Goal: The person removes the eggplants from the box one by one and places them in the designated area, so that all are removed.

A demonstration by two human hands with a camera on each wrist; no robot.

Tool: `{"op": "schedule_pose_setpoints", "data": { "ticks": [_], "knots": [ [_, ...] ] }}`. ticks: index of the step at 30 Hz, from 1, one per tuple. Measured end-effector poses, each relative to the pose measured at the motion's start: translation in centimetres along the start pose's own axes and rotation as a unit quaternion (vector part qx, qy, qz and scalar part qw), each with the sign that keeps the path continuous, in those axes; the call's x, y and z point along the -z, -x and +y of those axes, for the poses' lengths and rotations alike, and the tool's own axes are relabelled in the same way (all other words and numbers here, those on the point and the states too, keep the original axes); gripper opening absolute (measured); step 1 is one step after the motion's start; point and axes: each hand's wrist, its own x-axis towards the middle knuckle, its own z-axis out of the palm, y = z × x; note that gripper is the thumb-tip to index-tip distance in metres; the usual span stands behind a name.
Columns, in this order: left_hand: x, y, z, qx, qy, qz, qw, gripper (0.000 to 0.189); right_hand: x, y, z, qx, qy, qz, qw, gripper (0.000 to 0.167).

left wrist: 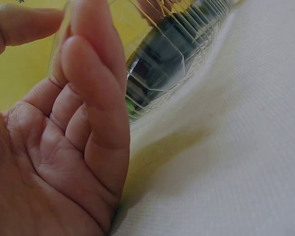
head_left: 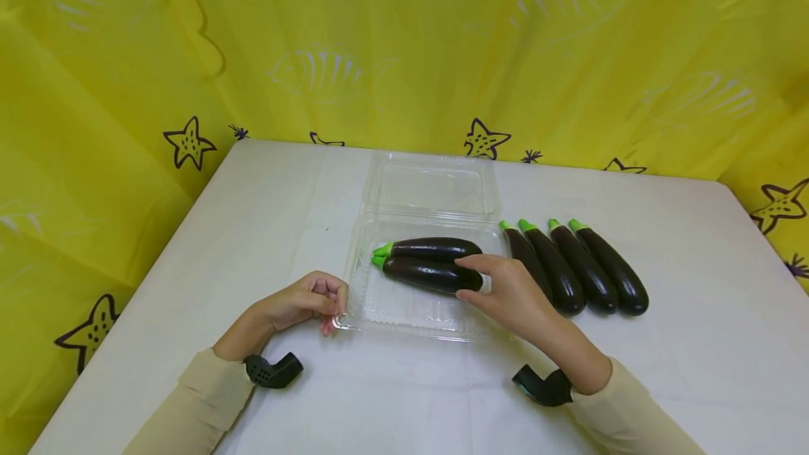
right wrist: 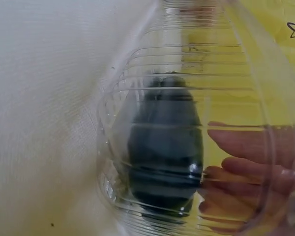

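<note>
A clear plastic clamshell container lies with its lid folded back behind it. Inside, two dark eggplants lie side by side, the rear eggplant and the front eggplant, green stems to the left. At the tray's front left corner, my left hand pinches the rim between thumb and fingers. Over the blunt ends of the pair is my right hand, thumb and fingers apart, fingertips right at the front one. The right wrist view sees this eggplant and the fingers through the container wall.
Right of the container, several more eggplants lie in a slanted row, stems toward the back. A white cloth covers the table, and a yellow patterned curtain hangs behind and at both sides.
</note>
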Motion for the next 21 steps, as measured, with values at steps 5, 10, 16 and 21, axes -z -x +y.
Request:
{"op": "schedule_pose_setpoints", "data": {
  "ticks": [5, 10, 16, 21],
  "knots": [
    [0.0, 0.0, 0.0, 0.000, 0.002, 0.000, 1.0000, 0.011, -0.5, -0.3, 0.2, 0.007, 0.009, -0.006, 0.9999, 0.042],
    [0.0, 0.0, 0.1, 0.001, 0.002, -0.005, 1.0000, 0.014, -0.6, -0.4, 0.2, 0.009, 0.017, -0.009, 0.9998, 0.044],
    [0.0, -0.1, 0.2, 0.011, -0.001, 0.002, 0.9999, 0.014, -1.0, -0.5, 0.5, 0.010, 0.017, -0.009, 0.9998, 0.045],
    [-0.1, 0.0, 0.1, 0.015, -0.003, 0.009, 0.9999, 0.010, -1.6, -0.6, 0.7, 0.016, 0.032, -0.019, 0.9992, 0.046]
  ]
}}
